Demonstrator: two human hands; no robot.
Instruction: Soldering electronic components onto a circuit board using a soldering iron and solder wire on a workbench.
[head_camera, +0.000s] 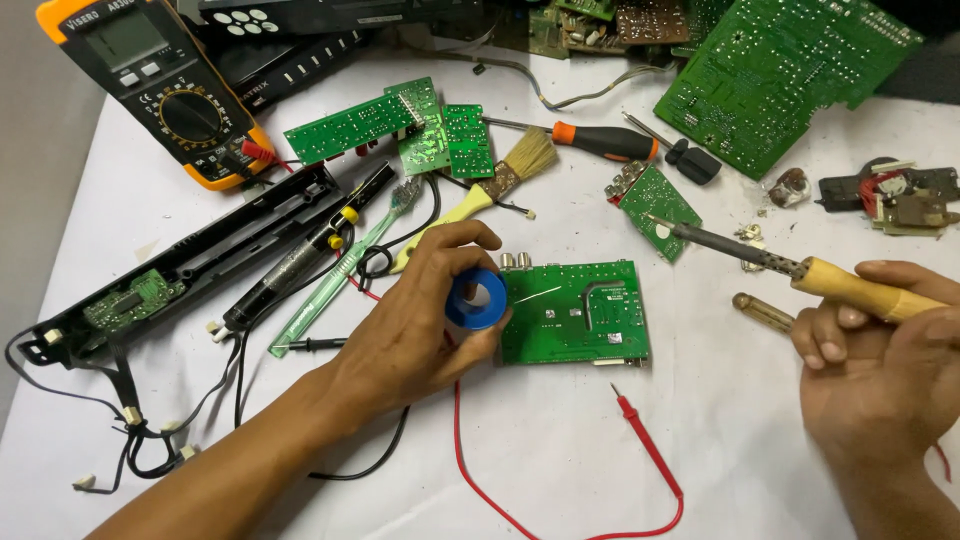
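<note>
the left hand (415, 320) gripped a small round blue spool (476, 298), pressed against the left edge of a rectangular green circuit board (580, 315) lying flat on the white table (560, 450). the right hand (880, 350) held a wooden-handled soldering iron (790, 265), its tip over a smaller green board (655, 205). a red probe lead (650, 450) curled below; an orange-cased multimeter (165, 90) sat far left.

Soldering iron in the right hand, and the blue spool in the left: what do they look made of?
Soldering iron: pale handle, matte, probably wood; dark metal shaft, dull and scorched. Blue spool: glossy, likely plastic; its contents are hidden by the left hand.
</note>
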